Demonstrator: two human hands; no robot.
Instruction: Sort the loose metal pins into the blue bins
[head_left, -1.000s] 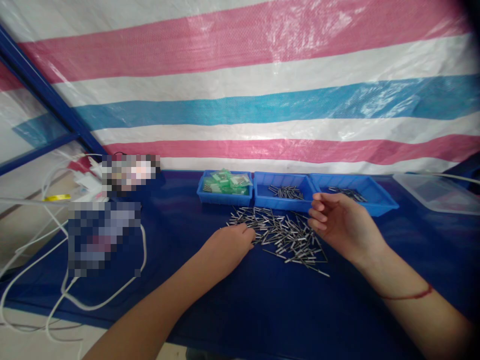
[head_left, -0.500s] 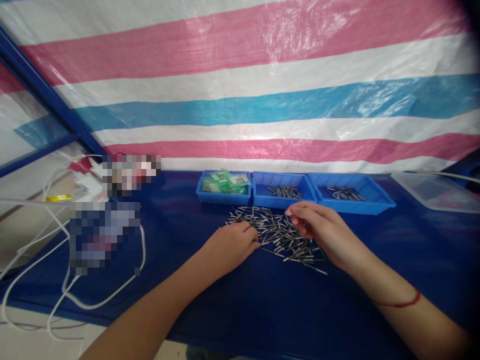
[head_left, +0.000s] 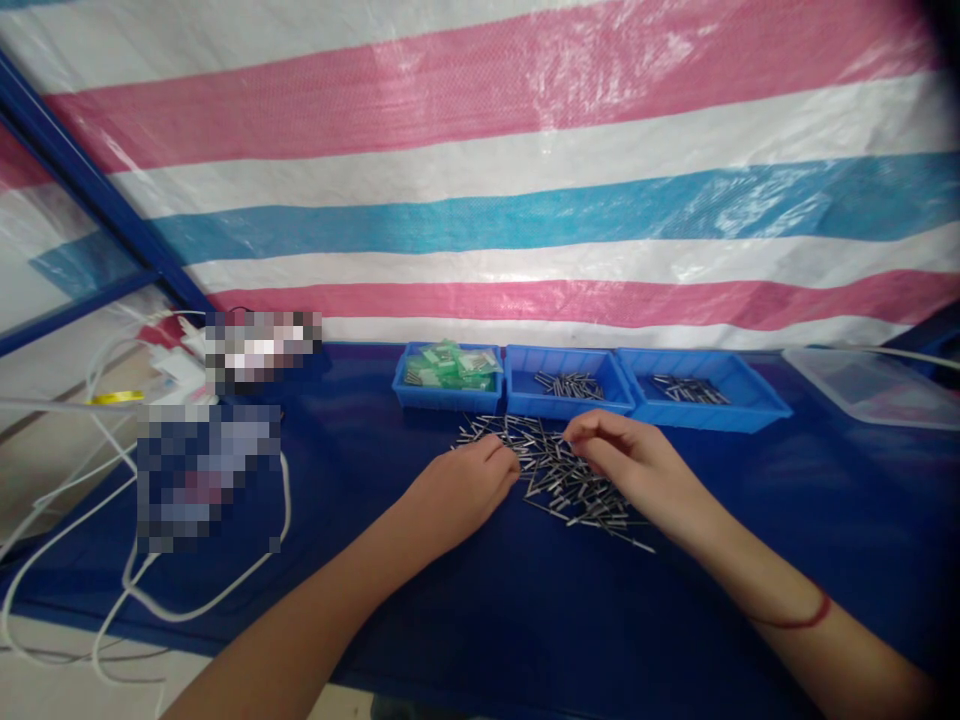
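Note:
A loose pile of thin metal pins, which look like blind rivets (head_left: 570, 480), is spread over the blue table. My left hand (head_left: 480, 475) rests at the left edge of the pile, its fingers curled downward; whatever they hold is hidden. Above the pile's right part is my right hand (head_left: 626, 450), with thumb and fingertips pinched together. Anything between those tips is too small to make out. Behind the pile, the middle blue bin (head_left: 568, 402) and the right blue bin (head_left: 712, 410) each hold similar metal pieces.
The left blue bin (head_left: 450, 398) contains green-and-clear small packets (head_left: 450, 365). A clear plastic lid or tray (head_left: 862, 385) lies at the far right. White cables (head_left: 187, 608) loop across the table's left side. A striped plastic sheet (head_left: 480, 220) hangs behind.
My right hand has shifted slightly left and its fingers have turned in over the pile. My left hand has stayed almost in place, with the fingers curled a little more.

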